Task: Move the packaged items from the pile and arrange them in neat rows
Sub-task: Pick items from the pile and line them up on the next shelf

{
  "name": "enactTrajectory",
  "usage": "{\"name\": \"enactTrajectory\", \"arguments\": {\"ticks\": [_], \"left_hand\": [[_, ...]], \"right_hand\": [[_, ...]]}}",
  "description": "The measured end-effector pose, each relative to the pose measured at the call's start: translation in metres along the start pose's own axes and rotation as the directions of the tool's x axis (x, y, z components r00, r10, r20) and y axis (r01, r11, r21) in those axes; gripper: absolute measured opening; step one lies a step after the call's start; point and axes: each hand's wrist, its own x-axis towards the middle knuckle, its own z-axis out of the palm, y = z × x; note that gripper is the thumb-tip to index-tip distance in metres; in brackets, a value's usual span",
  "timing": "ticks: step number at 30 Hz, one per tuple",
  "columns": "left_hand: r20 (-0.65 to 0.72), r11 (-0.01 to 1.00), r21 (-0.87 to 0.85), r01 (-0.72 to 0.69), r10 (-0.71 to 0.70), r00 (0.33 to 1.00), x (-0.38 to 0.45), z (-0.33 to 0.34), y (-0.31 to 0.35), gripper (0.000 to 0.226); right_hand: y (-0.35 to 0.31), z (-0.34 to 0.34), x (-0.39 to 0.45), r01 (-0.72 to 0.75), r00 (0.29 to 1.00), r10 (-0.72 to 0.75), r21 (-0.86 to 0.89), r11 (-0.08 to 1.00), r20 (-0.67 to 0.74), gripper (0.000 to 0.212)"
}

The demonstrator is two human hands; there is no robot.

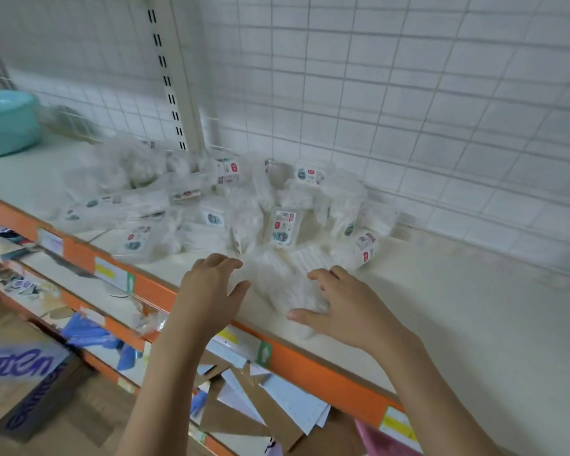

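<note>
Head view, blurred by motion. Shelf point(458, 311) with orange front edge; wire grid behind.

Far left: teal basin point(4, 123) on the shelf, well apart from the work.

Centre-left to centre: pile point(211, 205) of clear packaged items with white contents and small labels, heaped against the back upright. No rows visible yet; the shelf right of the pile shows bare surface.

Left hand point(211, 284): over the front edge, fingers loosely curved, tips touching the left side of a white pack point(287, 284). Not closed round it.

The pack lies at the near edge of the pile, directly between the two hands. Long axis appears to run from near-right toward far-left, but blur makes this uncertain.

Right hand point(339, 307): fingers spread and resting on the pack's right side, thumb low near the shelf surface. Open, pressing more than gripping.

Judgement: both hands are about equally near and bracket the pack from either side. The free shelf lies to the right, so the carry likely goes rightward, with the right hand leading.
</note>
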Motion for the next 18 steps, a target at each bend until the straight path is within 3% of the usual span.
{"name": "enactTrajectory", "arguments": {"ticks": [7, 11, 18], "left_hand": [[0.138, 0.964, -0.037, -0.264, 0.266, 0.954, 0.029, -0.007, -0.007, 0.049], [0.195, 0.924, -0.048, -0.38, 0.381, 0.904, 0.043, -0.008, -0.016, 0.054], [0.365, 0.799, -0.027, -0.601, 0.568, 0.738, 0.066, 0.0, -0.012, 0.074]], "right_hand": [[-0.016, -0.002, -0.006, -0.215, 0.976, 0.206, 0.176, 0.961, 0.065, 0.075], [-0.03, 0.003, -0.012, -0.299, 0.954, 0.3, 0.099, 0.949, 0.005, 0.084], [-0.04, 0.01, -0.027, -0.386, 0.904, 0.394, 0.079, 0.919, -0.166, 0.071]]}}
